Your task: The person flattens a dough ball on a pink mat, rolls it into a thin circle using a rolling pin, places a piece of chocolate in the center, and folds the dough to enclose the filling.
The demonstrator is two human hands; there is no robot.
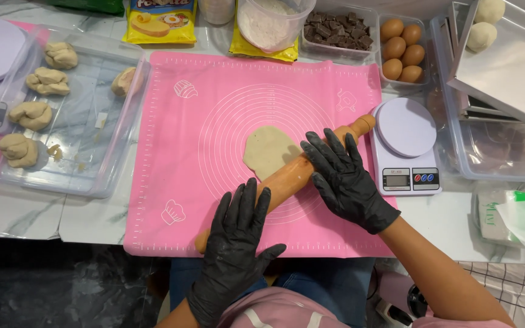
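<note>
On the pink mat point(183, 182), both hands' open fingers point(329, 155) press the rolling pin point(290, 176), apparently overlapping dough point(265, 149).

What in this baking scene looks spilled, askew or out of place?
Little stands out. A few dough crumbs lie loose in the clear tray beside the shaped dough pieces. The rolling pin lies diagonally under both gloved hands.

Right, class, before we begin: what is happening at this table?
A person in black gloves presses a wooden rolling pin with the left hand and right hand over a flattened piece of dough on a pink mat. Shaped dough pieces sit in a clear tray to the left.
</note>
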